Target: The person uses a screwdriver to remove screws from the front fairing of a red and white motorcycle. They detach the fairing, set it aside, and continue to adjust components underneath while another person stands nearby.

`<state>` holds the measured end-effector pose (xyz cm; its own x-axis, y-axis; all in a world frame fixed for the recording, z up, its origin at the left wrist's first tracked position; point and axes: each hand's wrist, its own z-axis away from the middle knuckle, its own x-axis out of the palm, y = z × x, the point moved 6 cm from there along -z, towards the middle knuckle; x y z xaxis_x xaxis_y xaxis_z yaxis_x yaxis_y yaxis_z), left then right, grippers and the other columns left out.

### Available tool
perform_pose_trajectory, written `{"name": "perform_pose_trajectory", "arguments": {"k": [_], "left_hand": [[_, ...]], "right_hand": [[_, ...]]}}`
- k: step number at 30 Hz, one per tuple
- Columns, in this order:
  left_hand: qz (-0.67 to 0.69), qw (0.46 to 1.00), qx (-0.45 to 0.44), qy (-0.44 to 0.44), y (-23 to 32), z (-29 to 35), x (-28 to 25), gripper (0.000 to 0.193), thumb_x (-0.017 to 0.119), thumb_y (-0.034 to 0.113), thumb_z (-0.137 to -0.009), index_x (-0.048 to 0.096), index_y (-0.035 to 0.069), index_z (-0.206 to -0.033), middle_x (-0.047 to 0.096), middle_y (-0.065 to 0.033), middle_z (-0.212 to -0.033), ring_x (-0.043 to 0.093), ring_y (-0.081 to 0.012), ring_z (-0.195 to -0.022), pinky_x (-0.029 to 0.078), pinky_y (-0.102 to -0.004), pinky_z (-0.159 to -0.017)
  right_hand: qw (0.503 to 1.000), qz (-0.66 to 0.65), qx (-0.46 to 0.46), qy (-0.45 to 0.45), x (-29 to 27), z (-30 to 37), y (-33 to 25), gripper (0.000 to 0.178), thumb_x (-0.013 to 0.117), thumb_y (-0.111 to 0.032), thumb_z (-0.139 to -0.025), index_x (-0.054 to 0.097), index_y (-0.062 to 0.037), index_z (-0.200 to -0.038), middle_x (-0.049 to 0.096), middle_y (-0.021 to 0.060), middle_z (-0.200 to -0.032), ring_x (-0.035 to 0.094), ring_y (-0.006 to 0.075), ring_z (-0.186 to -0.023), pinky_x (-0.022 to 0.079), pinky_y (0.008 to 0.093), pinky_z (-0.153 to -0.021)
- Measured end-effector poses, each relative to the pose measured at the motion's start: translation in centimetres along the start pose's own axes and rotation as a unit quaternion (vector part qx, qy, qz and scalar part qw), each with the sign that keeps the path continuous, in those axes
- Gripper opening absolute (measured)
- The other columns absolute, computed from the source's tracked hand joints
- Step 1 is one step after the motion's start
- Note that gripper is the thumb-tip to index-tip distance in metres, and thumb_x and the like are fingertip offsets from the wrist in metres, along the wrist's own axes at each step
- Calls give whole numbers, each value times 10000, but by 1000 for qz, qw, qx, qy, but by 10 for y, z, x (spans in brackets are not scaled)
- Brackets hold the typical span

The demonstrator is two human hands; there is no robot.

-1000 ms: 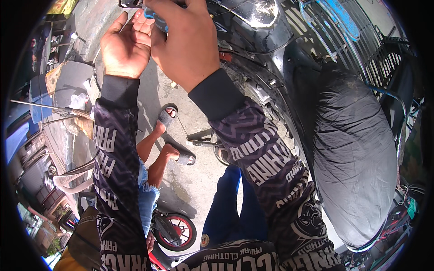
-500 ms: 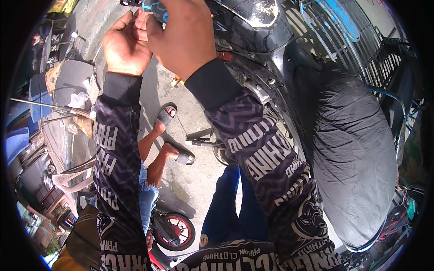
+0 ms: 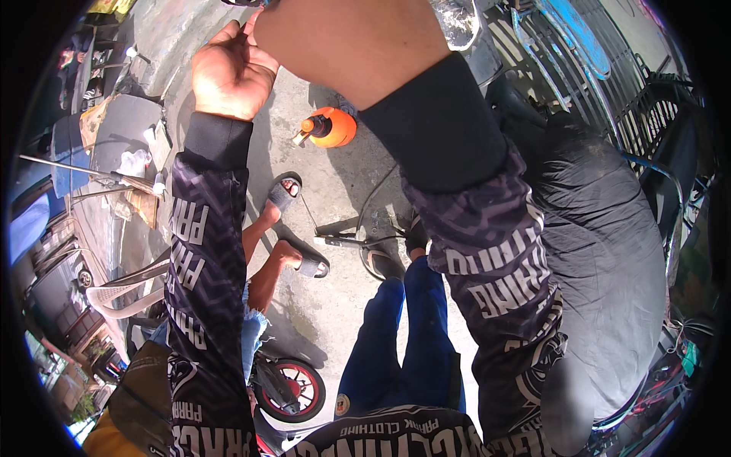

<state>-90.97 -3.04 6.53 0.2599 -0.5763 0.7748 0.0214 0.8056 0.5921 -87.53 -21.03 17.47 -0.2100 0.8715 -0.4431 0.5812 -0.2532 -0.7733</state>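
Note:
Near the top edge, my left hand (image 3: 234,76) is raised palm up with nothing lying on the palm; its fingers stretch toward my right hand and partly pass behind it. My right hand (image 3: 335,38) shows mostly its back and wrist, bent over beside the left. Its fingers are hidden, so whatever they hold cannot be seen. A small dark object (image 3: 242,2) is cut off by the top edge just above the hands. Below my right hand, an orange pump spray bottle (image 3: 335,128) with a black neck stands on the concrete.
To my right is a motorcycle seat under a grey-black cover (image 3: 601,274), with a blue metal frame (image 3: 567,38) beyond. Left of my legs, another person's slippered foot (image 3: 308,263) rests near a red-rimmed wheel (image 3: 293,390). A plastic chair (image 3: 126,297) stands farther left.
My right arm has swung right and its hand now looms larger, hiding the blue-and-black object seen between the hands before. The left hand shifted slightly right. The orange bottle has come into fuller view.

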Motion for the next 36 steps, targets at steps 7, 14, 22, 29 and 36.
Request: {"name": "perform_pose_trajectory", "arguments": {"k": [7,14,22,29,36], "left_hand": [[72,985,-104,-121,4,6,8,391,282,250,-1007,486,-72,-1096,600,-206,-1128,589,-296,-1037,418,-420,-988],[-149,972,-91,155,-100,74,3,422,351,374,-1008,440,45,-1257,507,-139,-1303,446,-292,-1242,364,-471,-1050],[-253,823,-450,236,-252,257,-88,298,543,283,-932,578,64,-1132,470,13,-615,454,-115,-532,431,-299,-568],[-350,672,-615,218,-263,442,-134,497,428,444,-960,556,-19,-1090,561,-107,-697,504,-182,-479,468,-346,-460],[-312,712,-527,345,-213,451,-144,334,465,295,-953,564,39,-1143,557,-108,-688,574,-222,-620,509,-402,-590]], "right_hand": [[991,-41,-51,118,20,17,23,310,686,-179,-719,627,-22,-979,626,177,-852,623,344,-793,505,421,-726],[864,-355,352,54,49,165,43,475,565,-133,-874,360,-16,-1286,484,227,-1163,526,380,-1107,428,434,-914],[930,-58,357,-58,-134,380,44,351,649,-80,-805,553,11,-1131,656,130,-898,654,259,-836,514,348,-746],[868,46,492,-52,-213,487,-6,195,634,-20,-827,617,-4,-1020,647,80,-828,627,150,-738,499,282,-690],[732,-259,623,91,-75,450,4,222,617,-119,-853,591,15,-1028,628,63,-799,601,130,-747,478,264,-678]]}}
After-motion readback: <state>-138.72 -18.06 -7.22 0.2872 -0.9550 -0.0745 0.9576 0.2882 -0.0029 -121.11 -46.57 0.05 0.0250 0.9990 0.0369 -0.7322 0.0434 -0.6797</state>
